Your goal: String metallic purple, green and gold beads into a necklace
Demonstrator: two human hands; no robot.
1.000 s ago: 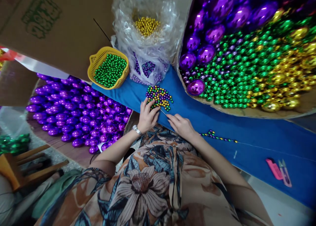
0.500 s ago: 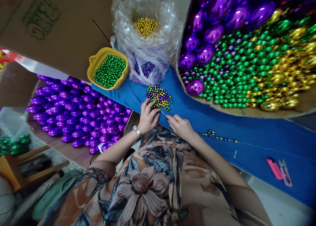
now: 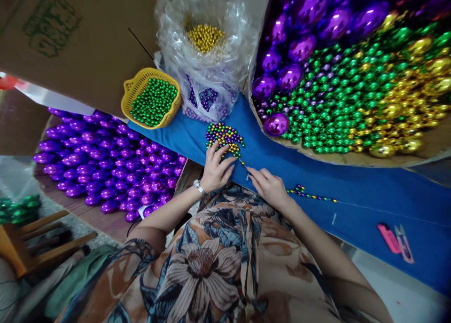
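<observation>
There's decent open room on the smooth blue cloth (image 3: 278,159) just beyond the right hand (image 3: 269,186), up to the curved rim of a brown cardboard box (image 3: 435,142), and the cloth's near edge runs under that forearm. Its fingertips are closed on a thin, needle-like rod (image 3: 245,166), while the left hand (image 3: 216,169) has loosely parted fingers touching the pile of small shiny green, purple and gold beads (image 3: 225,136) just ahead, can't tell if they're pinching any.

Workshop, bead-stringing. Indications before you: blue-covered worktable (image 3: 352,184); loose mixed beads (image 3: 225,136); bead strand (image 3: 314,197); yellow basket (image 3: 175,110), green beads (image 3: 154,102); plastic bag (image 3: 169,36), gold beads (image 3: 205,37); cardboard carton (image 3: 437,143), multicoloured beads (image 3: 338,97); snips (image 3: 403,244) on your right; wooden seat (image 3: 14,250) on your left.
</observation>
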